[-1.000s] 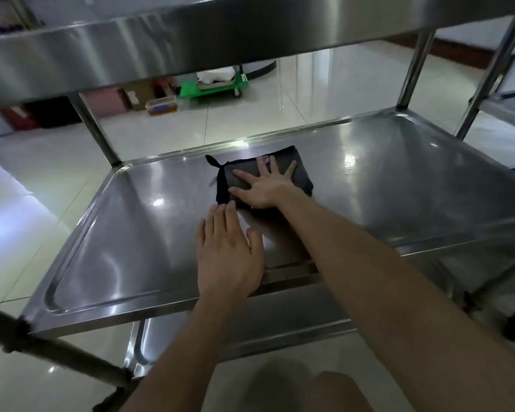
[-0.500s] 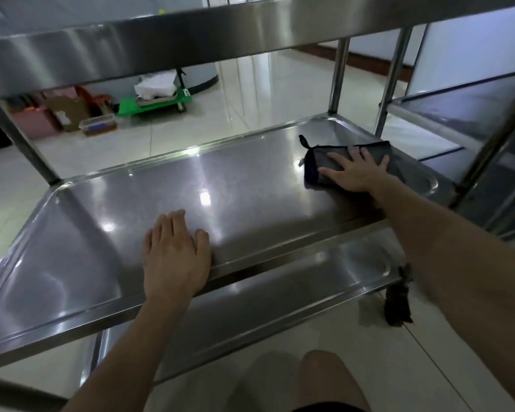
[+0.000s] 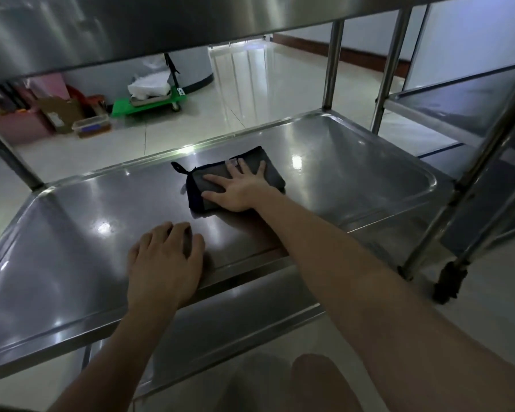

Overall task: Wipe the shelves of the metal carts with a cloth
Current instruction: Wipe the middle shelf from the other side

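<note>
Middle of the frame: our right hand [image 3: 238, 188] lies flat on the dark grey folded cloth with a small hanging loop [image 3: 217, 173]. The fingers are spread and pressing, not pinching, so the whole pad bears on the metal. The cloth sits just right of centre on the shiny stainless-steel middle shelf with a raised rim [image 3: 72, 248], near its far edge. Folded thick, it probably gives the palm a firm block to push.

Lower centre, our left hand [image 3: 164, 263] rests on the shelf's near rim with its fingers close together and lightly bent, holding nothing. We judge it is there to brace us and to keep the wheeled cart from rolling as we reach under the steel upper shelf [image 3: 131, 25].

A second steel cart [image 3: 458, 105] waits at the right edge, its shelves bare of any cloth.
</note>
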Motion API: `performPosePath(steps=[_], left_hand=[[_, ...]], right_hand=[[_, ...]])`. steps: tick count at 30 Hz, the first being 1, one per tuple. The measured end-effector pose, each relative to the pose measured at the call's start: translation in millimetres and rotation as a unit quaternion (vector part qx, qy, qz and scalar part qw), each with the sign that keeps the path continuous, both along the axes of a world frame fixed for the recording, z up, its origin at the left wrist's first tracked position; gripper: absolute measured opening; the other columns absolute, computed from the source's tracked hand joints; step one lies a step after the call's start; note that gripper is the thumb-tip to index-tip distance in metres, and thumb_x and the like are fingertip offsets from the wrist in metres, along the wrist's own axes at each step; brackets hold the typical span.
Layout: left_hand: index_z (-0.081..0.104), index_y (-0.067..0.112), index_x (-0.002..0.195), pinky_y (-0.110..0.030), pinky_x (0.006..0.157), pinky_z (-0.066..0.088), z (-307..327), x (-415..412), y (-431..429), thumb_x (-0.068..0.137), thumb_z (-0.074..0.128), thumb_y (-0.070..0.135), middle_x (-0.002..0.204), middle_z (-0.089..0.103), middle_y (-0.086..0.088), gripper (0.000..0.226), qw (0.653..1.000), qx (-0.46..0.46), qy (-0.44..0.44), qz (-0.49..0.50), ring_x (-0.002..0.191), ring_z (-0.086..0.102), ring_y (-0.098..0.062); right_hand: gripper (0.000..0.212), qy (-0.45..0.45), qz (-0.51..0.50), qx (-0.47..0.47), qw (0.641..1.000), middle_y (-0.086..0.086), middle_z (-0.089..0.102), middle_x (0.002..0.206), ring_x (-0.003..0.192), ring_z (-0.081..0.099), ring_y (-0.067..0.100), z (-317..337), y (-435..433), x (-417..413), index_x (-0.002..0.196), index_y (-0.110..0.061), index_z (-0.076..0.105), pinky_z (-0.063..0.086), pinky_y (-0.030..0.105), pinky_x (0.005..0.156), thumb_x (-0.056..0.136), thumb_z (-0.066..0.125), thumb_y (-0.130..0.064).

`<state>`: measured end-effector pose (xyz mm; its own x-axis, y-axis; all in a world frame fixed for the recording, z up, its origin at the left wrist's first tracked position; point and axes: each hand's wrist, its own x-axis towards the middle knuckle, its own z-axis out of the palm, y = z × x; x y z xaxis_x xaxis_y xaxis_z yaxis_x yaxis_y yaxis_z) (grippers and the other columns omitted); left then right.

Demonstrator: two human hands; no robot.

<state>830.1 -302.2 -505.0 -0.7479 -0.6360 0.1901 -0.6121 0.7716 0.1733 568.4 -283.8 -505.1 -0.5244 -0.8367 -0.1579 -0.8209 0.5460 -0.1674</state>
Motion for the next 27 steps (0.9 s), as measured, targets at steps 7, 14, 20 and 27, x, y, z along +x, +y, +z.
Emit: performPosePath(steps=[7, 14, 20, 27], left_hand=[[0.060, 0.026, 0.145, -0.056, 0.117, 0.040, 0, -3, -1, 0.110, 0.043, 0.047, 0.153, 0.058, -0.009, 0.045, 1.000, -0.008, -0.001, 0.010, 0.140, 0.053, -0.034], [0.060, 0.023, 0.142, -0.056, 0.109, 0.045, -2, -8, -2, 0.108, 0.046, 0.045, 0.146, 0.060, -0.014, 0.043, 0.999, -0.030, -0.008, 0.013, 0.128, 0.057, -0.039], [0.063, 0.020, 0.138, -0.055, 0.108, 0.045, 2, -12, -2, 0.107, 0.034, 0.046, 0.142, 0.062, -0.015, 0.049, 1.000, -0.013, -0.001, 0.007, 0.127, 0.057, -0.040], [0.063, 0.025, 0.138, -0.058, 0.109, 0.044, -3, -9, -10, 0.098, 0.015, 0.052, 0.145, 0.061, -0.015, 0.069, 1.000, -0.006, 0.010, 0.001, 0.128, 0.056, -0.042]], right_hand=[[0.090, -0.007, -0.144, -0.014, 0.989, -0.004, -0.007, 0.181, 0.166, -0.010, 0.027, 7, 102, -96, 0.167, -0.056, 0.012, -0.012, 0.075, 0.123, 0.088, 0.024, -0.098], [0.097, 0.010, -0.309, 0.023, 0.951, 0.001, -0.012, 0.181, 0.165, -0.017, 0.031, -1, 246, -148, 0.166, -0.058, 0.005, -0.016, 0.078, 0.119, 0.080, 0.011, -0.102], [0.089, 0.007, -0.106, 0.009, 0.994, 0.003, -0.014, 0.180, 0.164, -0.018, 0.036, -7, 157, 4, 0.164, -0.061, 0.003, -0.023, 0.079, 0.113, 0.084, 0.014, -0.098], [0.080, 0.006, -0.001, -0.023, 1.000, -0.003, -0.009, 0.181, 0.166, -0.015, 0.024, -7, 150, 50, 0.165, -0.061, 0.009, -0.018, 0.071, 0.123, 0.092, 0.020, -0.093]])
